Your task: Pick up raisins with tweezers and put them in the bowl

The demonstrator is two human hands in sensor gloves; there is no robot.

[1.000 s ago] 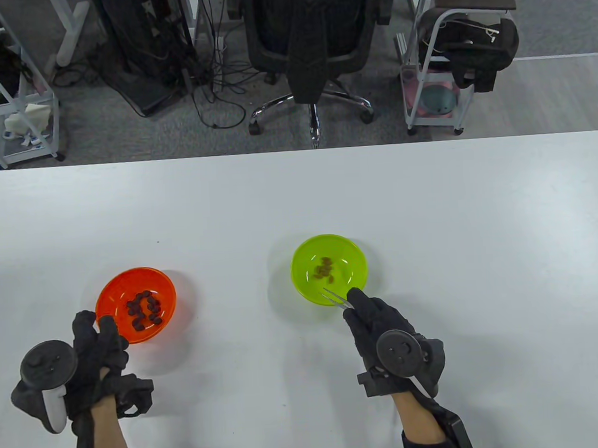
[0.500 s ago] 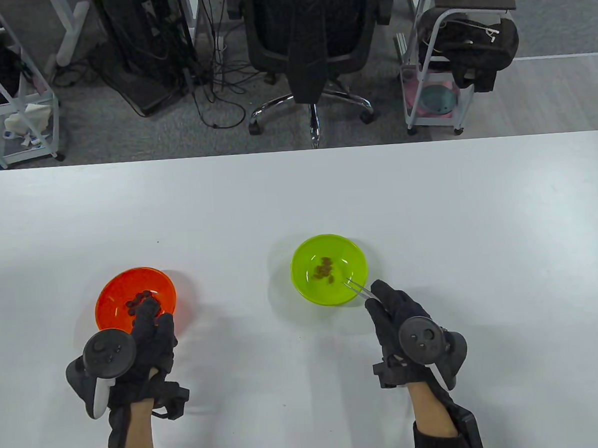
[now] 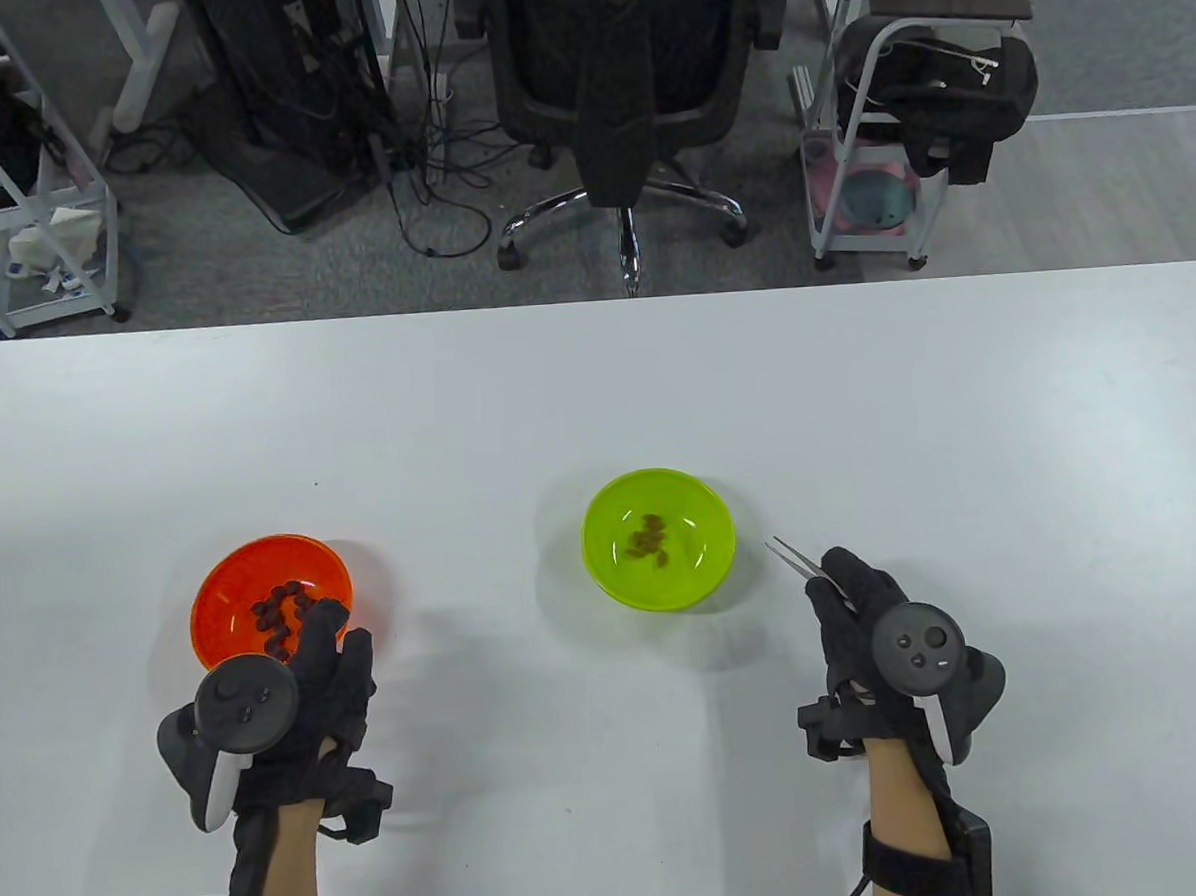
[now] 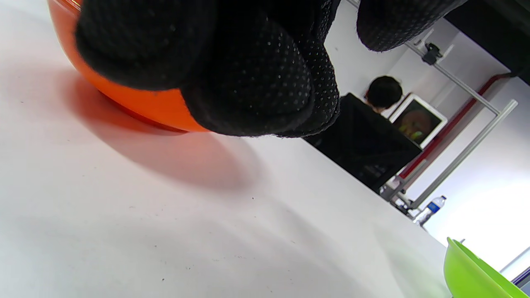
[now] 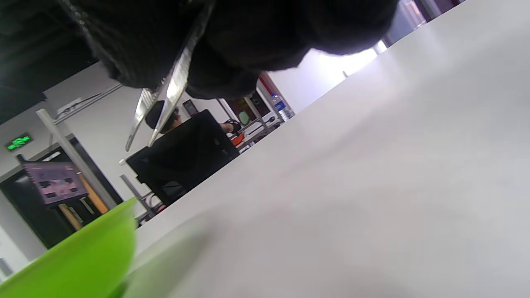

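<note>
Withdrawn rightward, tweezers (image 3: 802, 559) (right hand (image 3: 874, 644)) clear green bowl (image 3: 605, 573).

dark raisins (image 3: 284, 617) heaped in a translucent orange bowl (image 3: 227, 588) at the left of the surface, a smaller brown cluster (image 3: 649, 541) in a lime-green bowl (image 3: 609, 568) near the middle, thin metal tweezers (image 3: 796, 558) just right of the green bowl, tips slightly parted

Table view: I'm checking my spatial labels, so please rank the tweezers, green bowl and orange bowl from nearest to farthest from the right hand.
1. tweezers: held in the right hand, tips pointing up-left.
2. green bowl: left of that hand, apart from it.
3. orange bowl: far left, by the left hand.
</note>
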